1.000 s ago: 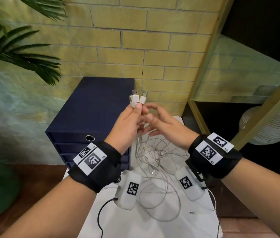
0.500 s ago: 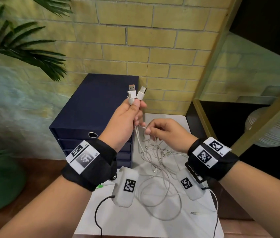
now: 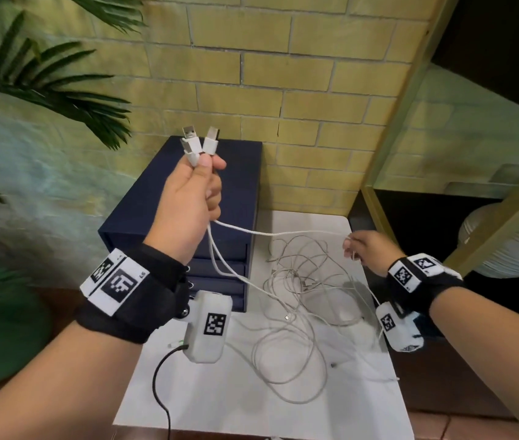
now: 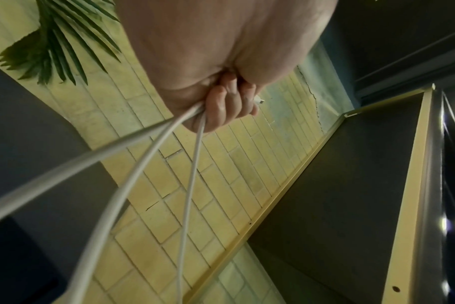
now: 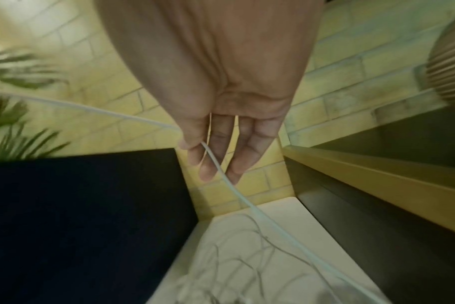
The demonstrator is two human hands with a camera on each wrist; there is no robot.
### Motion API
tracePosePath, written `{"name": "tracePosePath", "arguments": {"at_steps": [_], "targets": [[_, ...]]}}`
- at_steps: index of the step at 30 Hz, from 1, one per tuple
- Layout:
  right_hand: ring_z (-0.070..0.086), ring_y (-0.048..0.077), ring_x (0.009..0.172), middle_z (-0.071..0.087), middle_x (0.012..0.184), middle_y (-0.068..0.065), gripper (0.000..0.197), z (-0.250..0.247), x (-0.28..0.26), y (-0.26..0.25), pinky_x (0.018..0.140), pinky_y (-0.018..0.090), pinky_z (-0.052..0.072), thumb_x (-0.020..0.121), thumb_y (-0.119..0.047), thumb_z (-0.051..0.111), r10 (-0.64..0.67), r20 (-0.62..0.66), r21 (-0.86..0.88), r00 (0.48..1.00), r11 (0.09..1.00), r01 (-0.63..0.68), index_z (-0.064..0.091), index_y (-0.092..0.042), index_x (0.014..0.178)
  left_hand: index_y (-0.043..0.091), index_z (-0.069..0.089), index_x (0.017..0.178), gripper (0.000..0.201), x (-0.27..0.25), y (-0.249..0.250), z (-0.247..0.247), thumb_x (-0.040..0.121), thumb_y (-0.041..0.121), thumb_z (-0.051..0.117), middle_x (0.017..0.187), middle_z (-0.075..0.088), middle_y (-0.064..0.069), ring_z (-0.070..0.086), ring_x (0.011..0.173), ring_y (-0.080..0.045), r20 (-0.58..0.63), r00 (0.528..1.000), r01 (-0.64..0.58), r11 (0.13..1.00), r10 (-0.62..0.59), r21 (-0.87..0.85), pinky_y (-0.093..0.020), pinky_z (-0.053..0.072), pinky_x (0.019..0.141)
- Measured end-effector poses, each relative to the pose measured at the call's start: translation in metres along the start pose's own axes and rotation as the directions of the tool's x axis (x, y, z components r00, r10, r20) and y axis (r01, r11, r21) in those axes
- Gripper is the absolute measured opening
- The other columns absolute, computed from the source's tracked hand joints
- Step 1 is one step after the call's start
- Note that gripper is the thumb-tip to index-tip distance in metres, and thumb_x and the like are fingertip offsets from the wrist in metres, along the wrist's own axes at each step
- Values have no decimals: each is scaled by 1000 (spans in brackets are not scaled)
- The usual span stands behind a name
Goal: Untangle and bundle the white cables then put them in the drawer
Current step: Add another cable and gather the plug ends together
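- White cables (image 3: 286,312) lie mostly in a loose tangle on the bench (image 3: 251,392), below and between our two hands, while their plug ends are up in our left hand (image 3: 188,198).
- Half a second ago our right hand (image 3: 367,249) sat close beside the left, just under it; now it is well apart to the right and lower, near the right edge of the bench.
- With that, one strand that hung slack earlier now runs nearly level from the underside of our left hand across to our right.
- Our left hand has risen a little since then and is still fisted round the cable ends; the left wrist view shows its fingers (image 4: 226,102) curled tight, with three strands leaving the bottom of the fist.
- Two USB plugs (image 3: 201,142) stick out above that fist, pointing up and slightly away from us, side by side and splayed a little apart, their long axes close to upright.
- Our right hand pinches the single strand between thumb and forefinger; in the right wrist view the other fingers (image 5: 247,148) hang fairly straight, and the strand drops from the pinch towards the tangle.
- Beyond our left hand stands the dark blue drawer unit (image 3: 156,214), its drawers shut.
- Palm fronds (image 3: 61,90) hang further left of that hand.
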State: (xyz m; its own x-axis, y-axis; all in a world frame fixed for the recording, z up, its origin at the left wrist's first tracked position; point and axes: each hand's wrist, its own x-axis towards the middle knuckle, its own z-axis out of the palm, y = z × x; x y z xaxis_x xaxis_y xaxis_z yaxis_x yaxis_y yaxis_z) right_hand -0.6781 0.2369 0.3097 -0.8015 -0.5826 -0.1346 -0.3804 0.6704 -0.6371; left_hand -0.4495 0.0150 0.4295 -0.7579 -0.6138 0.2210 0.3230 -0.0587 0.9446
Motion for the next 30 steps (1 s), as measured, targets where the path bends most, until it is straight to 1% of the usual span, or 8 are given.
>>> {"name": "tracePosePath", "arguments": {"at_steps": [5,9,14,18,20,23,26,30], "targets": [[56,5,43,55,60,3,27,-28,-2,-41,43,18,43,98,-20,44,-64,-304,316,950,934,164,61,-27,78,19,53,86,27,-6,-9,7,104,24,33,48,35,14,25,44,-2,19,1000,22,999,-23,44,-17,21,41],[59,14,73,64,74,-2,30,-49,-15,-70,68,30,43,96,-40,44,-245,-413,31,877,959,283,71,-26,89,19,53,87,26,-8,-11,13,104,24,33,49,36,14,26,45,-2,39,999,24,998,-26,54,-18,21,43],[62,25,95,69,104,7,43,-41,-25,-63,86,36,48,93,-50,45,5,30,-485,1000,875,10,73,-17,91,20,53,88,26,-8,-9,9,104,24,33,50,35,14,25,46,-3,42,999,-2,999,0,50,-21,21,47],[60,24,100,66,111,4,33,-17,-32,-56,88,33,49,89,-41,55,163,253,-671,954,739,52,69,-20,109,20,52,87,27,-7,-8,6,104,24,32,52,33,14,25,47,-4,61,998,-11,1000,9,21,-20,24,48],[53,24,117,57,128,3,43,-5,-35,-62,98,34,42,90,-41,52,43,316,-593,948,789,162,54,-24,130,20,52,86,27,-8,-8,8,104,23,31,52,33,14,27,47,-4,71,997,-3,1000,3,-3,-19,28,49],[27,9,140,32,152,-10,71,8,-51,-95,114,27,23,89,-33,59,-241,450,-35,860,957,287,19,-30,148,20,51,86,27,-10,-9,12,104,23,31,52,33,14,29,46,-3,83,997,10,999,-6,-39,-18,33,50],[23,-3,138,32,150,-15,91,25,-67,-134,109,11,18,84,-21,68,-431,526,231,734,902,364,6,-28,150,18,52,87,27,-13,-9,17,104,23,31,52,32,13,29,46,-3,105,995,9,998,-3,-59,-18,35,51],[61,8,101,66,102,-5,51,52,-65,-148,91,16,43,85,-18,67,-473,519,224,712,879,421,45,-15,132,17,51,87,27,-14,-1,17,104,23,31,52,33,13,28,46,-4,104,994,-10,998,17,-63,-18,33,49]]}}
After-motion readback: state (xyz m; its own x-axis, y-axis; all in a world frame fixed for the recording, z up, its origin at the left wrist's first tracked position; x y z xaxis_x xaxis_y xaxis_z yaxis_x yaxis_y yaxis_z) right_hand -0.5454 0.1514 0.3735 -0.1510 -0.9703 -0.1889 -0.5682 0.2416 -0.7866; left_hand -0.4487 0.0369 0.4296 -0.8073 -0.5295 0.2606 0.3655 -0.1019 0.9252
